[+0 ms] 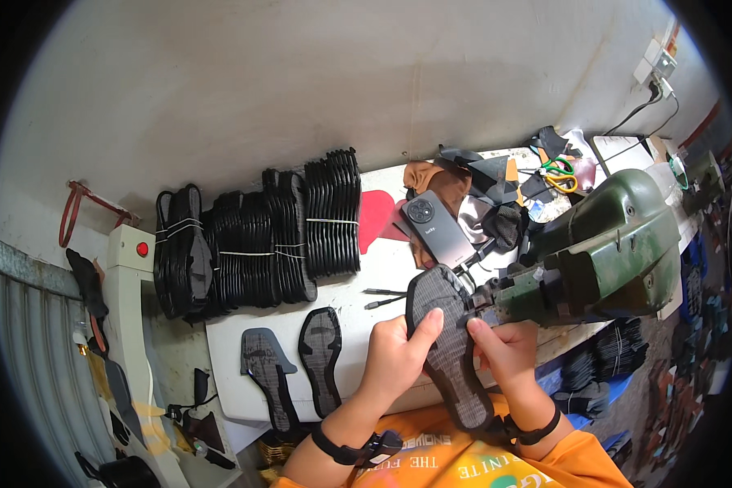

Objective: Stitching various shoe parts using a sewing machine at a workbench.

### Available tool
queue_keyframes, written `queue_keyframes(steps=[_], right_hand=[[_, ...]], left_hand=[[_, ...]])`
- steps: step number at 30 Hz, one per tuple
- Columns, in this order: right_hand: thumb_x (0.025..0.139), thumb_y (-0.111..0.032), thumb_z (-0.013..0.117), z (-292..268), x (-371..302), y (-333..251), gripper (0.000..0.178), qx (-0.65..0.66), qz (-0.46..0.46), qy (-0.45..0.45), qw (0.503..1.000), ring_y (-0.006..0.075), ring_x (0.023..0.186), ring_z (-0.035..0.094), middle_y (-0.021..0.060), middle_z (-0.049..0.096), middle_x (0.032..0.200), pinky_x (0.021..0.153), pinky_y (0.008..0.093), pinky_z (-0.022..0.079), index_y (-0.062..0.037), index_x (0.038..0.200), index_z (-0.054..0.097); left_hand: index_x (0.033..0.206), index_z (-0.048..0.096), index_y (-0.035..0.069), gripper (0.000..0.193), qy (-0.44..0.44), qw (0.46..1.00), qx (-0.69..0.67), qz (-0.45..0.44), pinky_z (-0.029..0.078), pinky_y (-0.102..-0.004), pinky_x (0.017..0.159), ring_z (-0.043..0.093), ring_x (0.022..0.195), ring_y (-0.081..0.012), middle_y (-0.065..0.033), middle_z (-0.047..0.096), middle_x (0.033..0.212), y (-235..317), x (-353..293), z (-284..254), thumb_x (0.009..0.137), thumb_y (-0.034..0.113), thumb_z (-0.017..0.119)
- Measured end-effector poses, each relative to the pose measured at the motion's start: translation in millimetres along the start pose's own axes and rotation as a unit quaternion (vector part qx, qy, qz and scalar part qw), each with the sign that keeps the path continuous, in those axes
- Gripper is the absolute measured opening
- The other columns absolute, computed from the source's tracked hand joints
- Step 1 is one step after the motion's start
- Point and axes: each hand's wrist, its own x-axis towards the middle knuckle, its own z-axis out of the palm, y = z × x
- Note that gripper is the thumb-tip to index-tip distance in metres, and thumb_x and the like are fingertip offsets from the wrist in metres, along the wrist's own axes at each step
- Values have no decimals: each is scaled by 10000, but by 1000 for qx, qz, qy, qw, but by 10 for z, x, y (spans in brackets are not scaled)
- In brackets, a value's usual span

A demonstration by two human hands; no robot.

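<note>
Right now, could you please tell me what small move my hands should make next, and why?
I would perhaps turn the grey sole slightly, easing its right edge toward the green machine: the left hand and right hand grip it from both sides, and that edge lies close beside the machine's narrow end.

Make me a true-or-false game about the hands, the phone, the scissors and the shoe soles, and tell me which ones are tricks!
1. The left hand and right hand hold one shoe sole together. True.
2. A smartphone lies to the right of the tied stacks of soles. True.
3. The smartphone is in the left hand. False: that hand grips the shoe sole.
4. Green and yellow scissor handles show near fabric scraps. True.
5. The held shoe sole is bright pink. False: it is grey with a dark edge.
</note>
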Motion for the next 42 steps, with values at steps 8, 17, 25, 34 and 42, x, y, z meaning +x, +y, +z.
queue_keyframes(steps=[8, 17, 25, 34, 42], right_hand=[[1006, -321, 650, -141, -168, 8, 472, -1, 69, -152, 986, 63, 506, 520, 5, 588, 574, 462, 251, 371, -22, 640, 643], [1070, -200, 524, 97, -718, 225, 200, 137, -46, -224, 964, 47, 742, 480, -51, 545, 798, 629, 250, 409, -29, 1013, 612], [986, -123, 647, 47, -924, -48, 169, -7, -231, -293, 928, 227, 676, 616, 116, 661, 840, 652, 327, 504, 36, 1041, 629], [802, -187, 769, 14, -1121, -82, 309, -340, -519, -169, 766, 209, 557, 568, 52, 529, 721, 477, 326, 466, 5, 1024, 671], [767, -179, 768, 195, -1229, 138, 359, -378, -559, -147, 723, 145, 537, 523, 18, 497, 713, 442, 284, 422, 48, 1025, 663]], left_hand=[[837, 700, 2, 320, 62, 995, 47, 65, 460, -260, 570, 539, 643, -41, 37, 641, 692, -287, -434, -32, 1017, 260, 642], [1022, 722, -18, 327, -10, 986, -79, 145, 518, -271, 711, 621, 795, -82, 0, 722, 894, -677, -1108, -58, 1033, 296, 632], [1120, 612, 7, 339, 87, 979, -110, 149, 475, -243, 763, 559, 822, -82, -16, 655, 959, -907, -1287, 7, 1047, 337, 593], [1625, 103, 32, 950, 58, 980, 21, 187, 435, -403, 1087, 569, 1253, -262, -213, 401, 1525, -324, -1613, 57, 880, 240, 654], [1571, 201, -14, 661, 130, 971, 27, 200, 468, -401, 1060, 583, 1227, -266, -240, 453, 1467, -497, -1722, 95, 976, 159, 431]])
